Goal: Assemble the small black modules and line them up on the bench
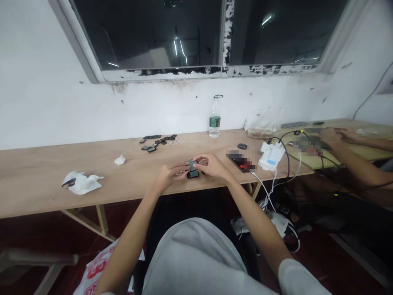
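Note:
Both my hands meet at the front edge of the wooden bench [39, 180]. My left hand [172, 173] and my right hand [211, 164] pinch a small dark device [192, 169] between their fingertips, from either side. The device is dark with a greyish top piece and rests on or just above the bench. Farther back lies a group of several similar small dark parts [157, 142] with tiny metal bits beside them.
A plastic water bottle [214, 120] stands by the wall. Crumpled tissues [80, 182] lie at left. A phone [241, 162], a white power adapter [271, 155] with cables and a plastic bag [264, 125] sit at right. Another person's arms [353, 153] reach over the neighbouring table.

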Available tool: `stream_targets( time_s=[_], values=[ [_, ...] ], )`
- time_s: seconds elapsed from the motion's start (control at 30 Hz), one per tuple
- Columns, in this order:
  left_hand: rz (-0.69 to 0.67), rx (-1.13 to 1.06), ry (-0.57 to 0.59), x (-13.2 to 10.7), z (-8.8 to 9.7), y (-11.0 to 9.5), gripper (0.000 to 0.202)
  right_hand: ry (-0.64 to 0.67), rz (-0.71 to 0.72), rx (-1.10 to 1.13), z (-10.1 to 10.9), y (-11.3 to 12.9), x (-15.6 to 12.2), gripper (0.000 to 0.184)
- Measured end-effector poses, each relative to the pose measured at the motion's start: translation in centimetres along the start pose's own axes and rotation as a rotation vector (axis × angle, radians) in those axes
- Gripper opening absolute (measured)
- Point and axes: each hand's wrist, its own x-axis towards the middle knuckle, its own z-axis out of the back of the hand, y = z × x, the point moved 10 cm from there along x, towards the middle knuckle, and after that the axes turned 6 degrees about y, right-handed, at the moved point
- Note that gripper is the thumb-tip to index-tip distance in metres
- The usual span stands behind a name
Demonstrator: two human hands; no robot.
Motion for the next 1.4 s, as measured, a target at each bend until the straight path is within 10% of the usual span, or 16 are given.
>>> stream_targets(
  time_s=[0.5,0.63,0.8,1.0,1.4],
  values=[
    [0.024,0.022,-0.077,0.0,1.1,0.6,0.032,-0.16,-0.025,0.174,3.1,-3.8,0.9,0.033],
    [0.173,0.035,-0.126,-0.5,2.8,3.3,0.032,-0.46,-0.107,0.056,8.6,-8.2,-0.1,0.028],
    [0.381,0.094,0.005,-1.5,2.7,9.3,0.028,-0.494,-0.204,-0.209,11.1,-11.5,-0.8,0.015],
    [0.553,-0.041,0.25,-3.9,0.5,14.5,0.02,-0.387,-0.294,-0.35,9.7,-12.8,-0.4,0.004],
    [0.602,-0.211,0.245,-5.0,0.4,15.7,0.038,-0.15,-0.096,-0.488,6.3,-10.4,0.5,0.034]
  ],
)
